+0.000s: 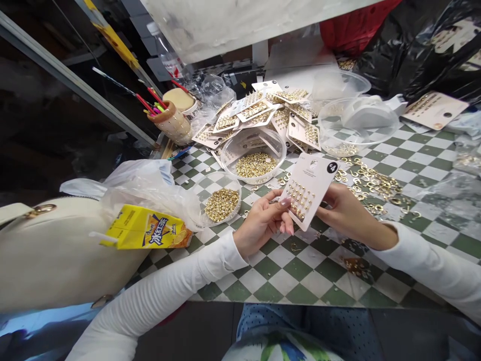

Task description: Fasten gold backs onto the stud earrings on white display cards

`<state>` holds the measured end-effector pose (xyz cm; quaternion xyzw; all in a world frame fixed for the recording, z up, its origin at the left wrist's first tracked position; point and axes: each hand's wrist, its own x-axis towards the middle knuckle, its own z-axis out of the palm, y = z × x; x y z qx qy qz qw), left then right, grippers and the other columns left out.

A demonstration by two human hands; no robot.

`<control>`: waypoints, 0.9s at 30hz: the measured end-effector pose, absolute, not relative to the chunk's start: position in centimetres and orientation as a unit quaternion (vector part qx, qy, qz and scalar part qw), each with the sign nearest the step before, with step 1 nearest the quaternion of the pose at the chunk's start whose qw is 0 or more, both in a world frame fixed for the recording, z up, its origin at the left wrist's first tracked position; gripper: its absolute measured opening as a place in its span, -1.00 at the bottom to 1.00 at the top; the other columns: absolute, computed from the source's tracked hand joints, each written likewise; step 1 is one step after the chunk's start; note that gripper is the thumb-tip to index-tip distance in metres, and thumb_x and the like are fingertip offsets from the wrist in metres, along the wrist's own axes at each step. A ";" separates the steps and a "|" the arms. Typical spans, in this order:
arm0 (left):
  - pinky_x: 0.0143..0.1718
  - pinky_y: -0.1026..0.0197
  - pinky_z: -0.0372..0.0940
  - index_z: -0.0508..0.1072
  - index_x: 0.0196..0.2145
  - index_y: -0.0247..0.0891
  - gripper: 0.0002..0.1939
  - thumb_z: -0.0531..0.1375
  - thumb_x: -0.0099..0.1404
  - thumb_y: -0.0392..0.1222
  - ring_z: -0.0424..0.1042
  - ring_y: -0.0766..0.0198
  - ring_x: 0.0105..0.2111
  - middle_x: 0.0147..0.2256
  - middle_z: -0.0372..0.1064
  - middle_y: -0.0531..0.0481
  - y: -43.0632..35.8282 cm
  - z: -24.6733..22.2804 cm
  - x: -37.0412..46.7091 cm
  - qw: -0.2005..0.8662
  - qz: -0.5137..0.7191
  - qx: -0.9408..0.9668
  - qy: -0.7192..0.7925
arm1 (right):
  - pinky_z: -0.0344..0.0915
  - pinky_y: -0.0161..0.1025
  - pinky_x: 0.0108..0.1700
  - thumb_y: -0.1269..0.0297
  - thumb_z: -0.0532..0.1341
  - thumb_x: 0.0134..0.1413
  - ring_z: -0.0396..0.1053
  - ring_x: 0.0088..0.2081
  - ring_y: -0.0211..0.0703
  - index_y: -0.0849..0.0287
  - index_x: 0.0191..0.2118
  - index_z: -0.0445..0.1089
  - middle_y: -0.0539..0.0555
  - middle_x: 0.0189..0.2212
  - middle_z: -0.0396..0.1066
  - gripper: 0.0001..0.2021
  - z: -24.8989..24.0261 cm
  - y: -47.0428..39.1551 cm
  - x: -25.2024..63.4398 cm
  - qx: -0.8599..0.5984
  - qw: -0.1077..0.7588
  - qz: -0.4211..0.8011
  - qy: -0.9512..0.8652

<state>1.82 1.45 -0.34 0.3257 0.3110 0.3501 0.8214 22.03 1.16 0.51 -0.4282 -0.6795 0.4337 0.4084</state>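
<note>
A white earring card [308,183] with rows of small gold studs is held tilted above the checkered table [274,293]. My left hand [263,220] pinches its lower left edge, thumb over the front. On the right edge, my right hand [347,213] grips the card, with its fingertips partly hidden behind it. Just beyond the card stands a round clear tub [280,150] of small gold pieces. A shallower clear dish [236,185] of gold beads lies to its left. Loose gold hooks [376,185] are scattered right of the card.
Behind the tub is a pile of filled earring cards [259,108]. A yellow drink carton [146,230], plastic bags and a cream bag [63,250] occupy the left side. A pen cup [173,123] stands at the back left, and clear containers [391,120] at the back right.
</note>
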 end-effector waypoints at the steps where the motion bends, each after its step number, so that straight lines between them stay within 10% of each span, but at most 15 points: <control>1: -0.58 0.47 0.19 0.25 -0.08 -0.26 -0.55 0.39 0.31 -0.02 0.32 0.47 -0.70 -0.60 0.52 0.02 1.5 -0.4 1.8 0.822 0.350 0.326 0.309 | 0.50 -0.19 -0.28 0.01 0.35 0.21 0.54 -0.28 -0.08 0.06 -0.15 0.60 0.08 -0.27 0.61 -0.75 0.5 1.2 22.0 -0.429 0.408 0.436 -0.678; 27: -0.64 0.47 0.11 0.20 -0.09 -0.18 -0.58 0.36 0.35 0.00 0.33 0.45 -0.72 -0.61 0.50 0.08 1.6 -0.8 1.6 0.830 0.346 0.329 0.288 | 0.36 -0.20 -0.34 -0.22 0.11 0.35 0.41 -0.35 -0.13 0.08 -0.39 0.37 0.04 -0.47 0.43 -0.52 0.5 1.1 22.4 -0.487 0.411 0.419 -0.647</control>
